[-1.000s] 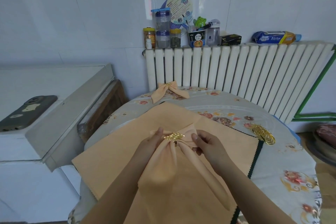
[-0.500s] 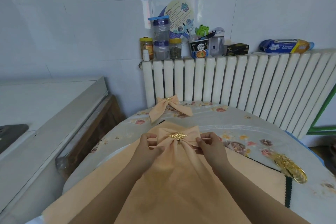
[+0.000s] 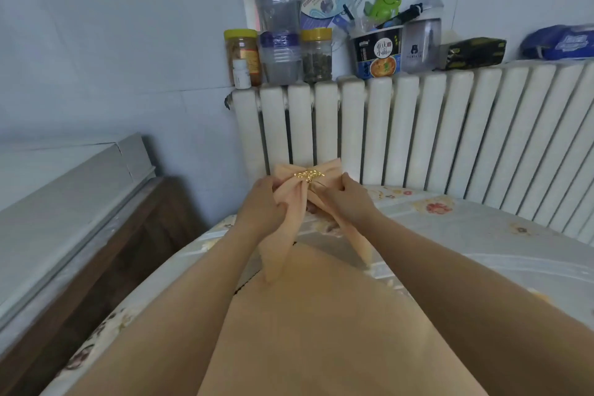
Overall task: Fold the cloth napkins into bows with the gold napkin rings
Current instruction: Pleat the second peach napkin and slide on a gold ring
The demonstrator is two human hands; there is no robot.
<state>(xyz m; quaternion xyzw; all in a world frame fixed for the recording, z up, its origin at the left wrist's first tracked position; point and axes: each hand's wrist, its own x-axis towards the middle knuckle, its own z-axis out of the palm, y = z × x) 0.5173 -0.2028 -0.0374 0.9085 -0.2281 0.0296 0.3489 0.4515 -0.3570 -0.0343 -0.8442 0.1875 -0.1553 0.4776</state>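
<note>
Both hands have carried the bow away from the body since the earlier frame, out toward the radiator [image 3: 418, 135] at the far edge of the counter [image 3: 482, 235]; the flat napkin stack [image 3: 321, 331] now lies close beneath the forearms. The left hand [image 3: 262, 202] grips the left loop of the napkin bow [image 3: 299, 196], fingers curled round the cloth, and the right hand [image 3: 342, 199] pinches the right loop in the same way. Between them sits the gold napkin ring [image 3: 308, 175], cinching the middle, with two tails hanging down and toward the camera.

I judge the cloth to be light and limp — it will sag wherever it is unsupported, so the loops are the right places to hold, close beside the ring. The ring looks hard and smooth-banded, and may slide along the gathered fabric if the loops are tugged unevenly.

Much is hard to read. Fingertips on both hands are buried in folds, so how deep the grip goes is unclear. Whether the bow touches the counter or hangs just above it cannot be told. The bow finished earlier and the spare rings are out of view — hidden or out of frame, I cannot say which. Jars [image 3: 279, 42] crowd the radiator top.
</note>
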